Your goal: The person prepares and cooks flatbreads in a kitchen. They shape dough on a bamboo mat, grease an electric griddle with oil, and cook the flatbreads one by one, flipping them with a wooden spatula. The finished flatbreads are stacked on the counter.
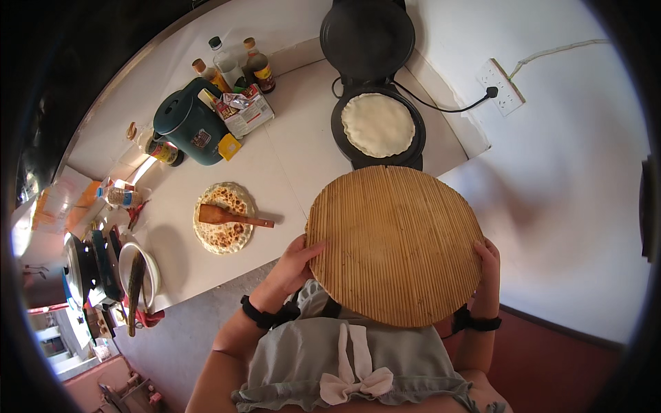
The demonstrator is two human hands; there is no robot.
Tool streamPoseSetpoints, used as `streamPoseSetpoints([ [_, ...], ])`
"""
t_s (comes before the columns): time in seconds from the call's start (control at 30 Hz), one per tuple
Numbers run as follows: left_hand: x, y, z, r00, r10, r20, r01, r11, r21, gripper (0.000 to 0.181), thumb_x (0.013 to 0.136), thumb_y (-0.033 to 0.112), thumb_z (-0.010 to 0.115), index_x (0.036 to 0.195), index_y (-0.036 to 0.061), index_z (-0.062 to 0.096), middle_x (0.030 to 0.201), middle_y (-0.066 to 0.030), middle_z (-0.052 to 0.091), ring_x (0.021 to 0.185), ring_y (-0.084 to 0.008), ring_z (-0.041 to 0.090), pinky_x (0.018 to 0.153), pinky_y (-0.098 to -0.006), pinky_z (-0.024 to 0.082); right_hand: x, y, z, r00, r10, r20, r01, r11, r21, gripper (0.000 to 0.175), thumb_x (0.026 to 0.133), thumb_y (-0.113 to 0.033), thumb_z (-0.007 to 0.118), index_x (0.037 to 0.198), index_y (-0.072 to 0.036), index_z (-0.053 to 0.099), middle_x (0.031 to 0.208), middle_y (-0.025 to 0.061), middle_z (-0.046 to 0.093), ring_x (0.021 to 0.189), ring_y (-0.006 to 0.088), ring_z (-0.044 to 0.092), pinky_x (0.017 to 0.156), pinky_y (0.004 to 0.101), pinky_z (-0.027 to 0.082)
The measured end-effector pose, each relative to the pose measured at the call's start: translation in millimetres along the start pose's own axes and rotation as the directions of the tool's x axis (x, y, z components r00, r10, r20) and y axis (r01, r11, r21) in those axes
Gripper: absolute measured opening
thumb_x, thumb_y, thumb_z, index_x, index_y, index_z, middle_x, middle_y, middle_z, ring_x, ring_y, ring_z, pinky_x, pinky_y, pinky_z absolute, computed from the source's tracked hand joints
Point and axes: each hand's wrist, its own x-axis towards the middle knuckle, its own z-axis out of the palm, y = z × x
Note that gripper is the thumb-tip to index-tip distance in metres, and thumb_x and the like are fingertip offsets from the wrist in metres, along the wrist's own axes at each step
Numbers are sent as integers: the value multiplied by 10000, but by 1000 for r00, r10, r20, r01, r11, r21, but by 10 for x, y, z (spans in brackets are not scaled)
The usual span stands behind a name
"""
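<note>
My left hand (pixel 301 260) and my right hand (pixel 487 266) grip opposite edges of a round lid-like board of narrow straw-coloured stalks (pixel 395 245), thumbs on its upper face. Nothing lies on the board. Just beyond it stands a black electric griddle (pixel 335 129) with its lid raised; a pale, flat round of dough with a crimped edge (pixel 378 125) lies on its lower plate. To the left, a browned flatbread (pixel 227 242) rests on the white counter, with a wooden spatula (pixel 219 214) lying across it.
A dark green electric kettle (pixel 188 124), a carton (pixel 248 118) and several sauce bottles (pixel 260 67) stand at the back left. A white bowl (pixel 155 268) with long utensils sits near the left counter edge. The griddle's cord runs to a wall socket strip (pixel 502 88).
</note>
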Motion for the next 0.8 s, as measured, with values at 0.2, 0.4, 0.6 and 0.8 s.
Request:
streamPoseSetpoints([
  [0.2, -717, -72, -558, 950, 253, -183, -272, 958, -91, 372, 913, 98, 479, 1261, -10, 407, 1170, -90, 546, 1011, -176, 575, 843, -317, 493, 100, 32, 443, 958, 150, 245, -23, 890, -456, 515, 905, -381, 508, 1213, 31, 489, 983, 82, 626, 718, 138, 608, 602, 246, 450],
  [0.4, -1418, -59, -1050, 728, 523, -443, -603, 797, -49, 316, 920, 73, 464, 1229, 10, 444, 1142, -80, 573, 1001, -180, 586, 837, -315, 508, 584, -695, 821, 940, -84, 331, 303, 652, -695, 523, 894, -392, 528, 1273, -37, 465, 1124, 57, 582, 844, 128, 611, 663, 254, 443],
  [0.6, -1988, -350, -1260, 421, 639, -644, -810, 585, 50, 249, 922, 80, 476, 1165, 26, 478, 1066, -88, 600, 911, -173, 621, 756, -287, 546, 1628, -1532, 1478, 884, -197, 424, 464, 468, -752, 585, 850, -364, 590, 1311, -38, 434, 1243, 131, 506, 1043, 191, 541, 791, 316, 473],
  [0.8, -2160, -712, -1075, 163, 598, -784, -883, 443, 154, 245, 922, 104, 482, 1157, 35, 474, 1044, -86, 603, 892, -171, 623, 722, -290, 556, 2628, -2269, 2508, 843, -277, 461, 537, 458, -708, 644, 848, -381, 578, 1348, -33, 371, 1289, 118, 480, 1167, 212, 465, 919, 342, 407],
])
